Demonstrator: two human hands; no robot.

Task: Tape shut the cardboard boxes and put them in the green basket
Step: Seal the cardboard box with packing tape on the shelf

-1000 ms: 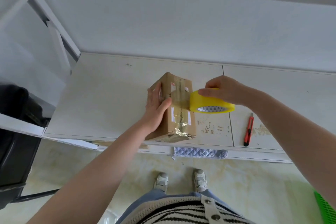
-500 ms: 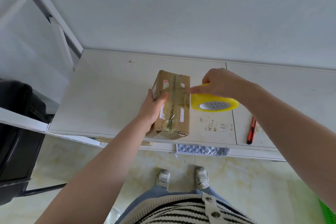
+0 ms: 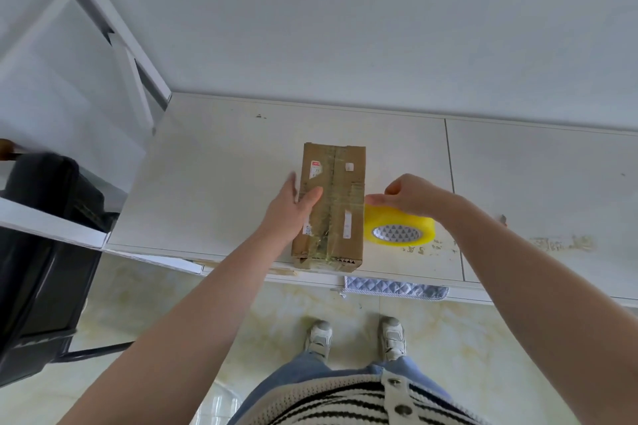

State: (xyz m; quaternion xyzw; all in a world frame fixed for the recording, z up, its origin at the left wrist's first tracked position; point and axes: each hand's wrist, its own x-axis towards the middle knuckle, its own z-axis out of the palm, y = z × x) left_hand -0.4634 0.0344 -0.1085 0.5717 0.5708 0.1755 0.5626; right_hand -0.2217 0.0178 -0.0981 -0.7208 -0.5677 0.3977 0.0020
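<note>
Holding: your left hand lies on the box, thumb on the top face, fingers straight along the left side, nothing curled round it.
Right hand: your right hand pinches the tape roll, fingers curled over its top edge, forefinger stretched toward the box's right edge.
Nearest: the box's near end sits at the front edge of the table, corrugated ends showing and slightly ragged.
Box position: it lies flat, long axis running away from you, between your two hands, the left touching it and the right just beside it.
Tape roll: it rests just beside the box's right side, about midway along; a clear strip seems to run from the roll across the top, though glare makes that hard to confirm.
Handling, box: probably light and fairly stiff, but old tape makes the top slick and the worn corners may crush; I would hold it by the two long sides, not the ends.
Handling, tape: light and rigid; the free strip is likely to cling or twist if it goes slack.
Farther: small labels sit on the far half of the box top, and the wall stands behind the table.
Basket: not in sight here.
</note>
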